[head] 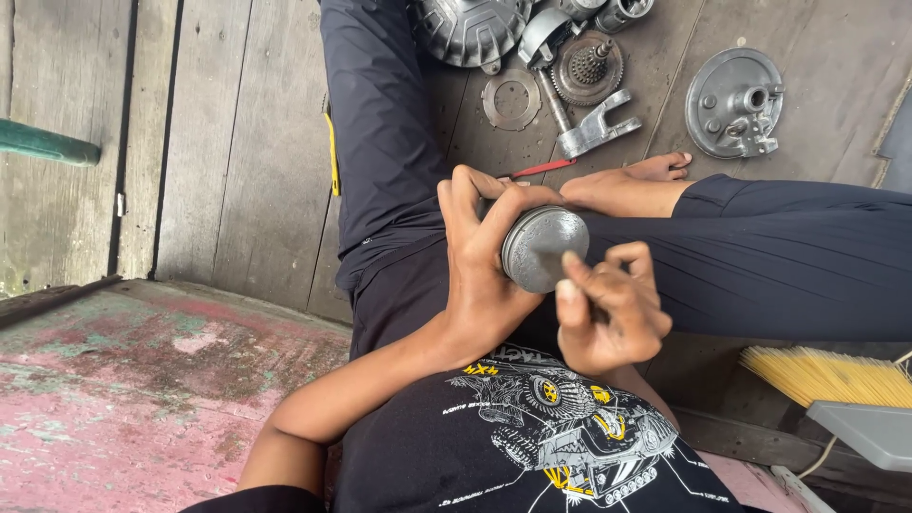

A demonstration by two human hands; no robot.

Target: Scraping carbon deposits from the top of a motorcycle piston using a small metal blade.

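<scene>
Fingers (475, 195) of the left hand (480, 256) are wrapped round a grey metal piston (541, 247) held above the lap, while the right hand (608, 309) is curled shut beside its crown, thumb touching the rim, with engine parts (589, 71) scattered on the wooden floor (237, 142) beyond.

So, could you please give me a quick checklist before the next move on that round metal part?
1. Left hand grips the round metal part firmly: ok.
2. Right hand is closed near the part's face: ok.
3. What the right hand holds: cannot tell.
4. Part's face turned toward the camera: ok.
5. Part kept apart from the loose metal parts on the wooden floor: ok.
</scene>
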